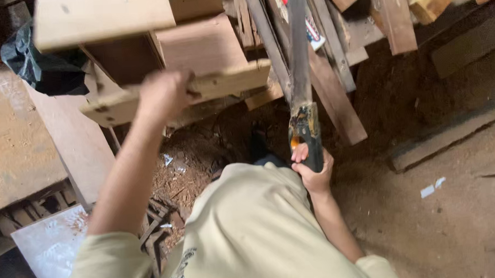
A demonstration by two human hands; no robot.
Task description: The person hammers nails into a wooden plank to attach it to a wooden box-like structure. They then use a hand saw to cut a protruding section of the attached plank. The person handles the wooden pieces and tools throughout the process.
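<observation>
The left hand [163, 95] has its fingers curled tight over the edge of a pale wooden board [223, 82], which juts rightward beyond them. The right hand [313, 169] grips a handsaw [303, 112] by its dark handle, fingers closed around it, the blade rising straight above them past stacked timber [334, 97].

Wooden box [145, 49]: pale planks with darker brown inner panels, open-sided, tilted and lifted off the ground, gripped at its lower front rail, upper left of view. Hand saw [302, 98]: long dark blade standing near upright against leaning timber, black handle with orange patch, gripped at its lower end, centre of view
</observation>
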